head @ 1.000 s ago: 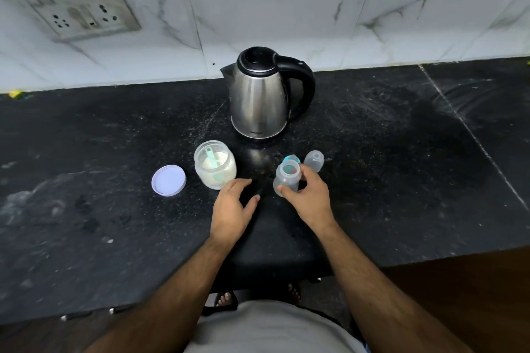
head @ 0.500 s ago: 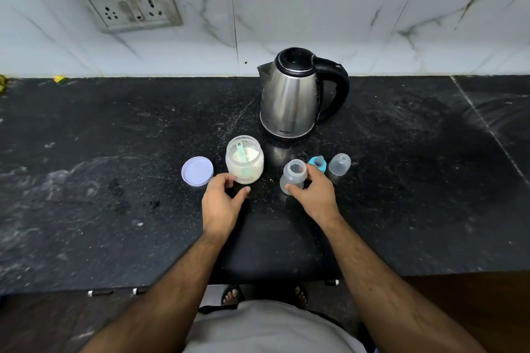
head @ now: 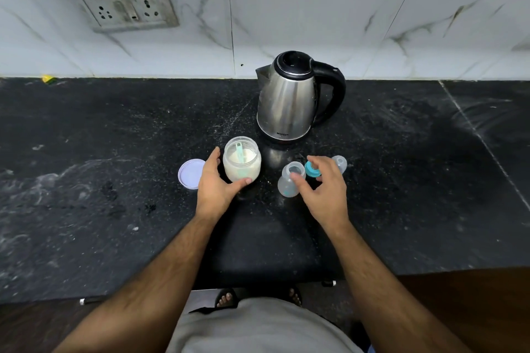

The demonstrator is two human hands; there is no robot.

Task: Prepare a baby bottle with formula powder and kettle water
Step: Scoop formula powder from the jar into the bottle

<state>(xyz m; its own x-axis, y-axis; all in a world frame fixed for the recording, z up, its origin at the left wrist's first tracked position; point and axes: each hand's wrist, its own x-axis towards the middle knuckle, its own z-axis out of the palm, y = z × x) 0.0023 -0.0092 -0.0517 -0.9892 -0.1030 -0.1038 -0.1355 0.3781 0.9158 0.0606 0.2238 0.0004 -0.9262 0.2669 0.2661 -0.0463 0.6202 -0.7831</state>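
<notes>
Left hand (head: 213,186) cups the open glass jar of white formula powder (head: 242,162) on the black stone bench (head: 114,180). Right hand (head: 322,186), fingers spread and holding nothing, hovers beside the clear uncapped baby bottle (head: 289,180), standing before the steel electric kettle (head: 289,97).

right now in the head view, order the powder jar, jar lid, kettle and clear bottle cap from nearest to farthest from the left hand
1. Powder jar: the left hand wraps it, at its right.
2. Jar lid: flat on the counter, just left of the hand.
3. Clear bottle cap: far right, beyond the bottle.
4. Kettle: at the back by the wall; close to the cap's rank.
</notes>
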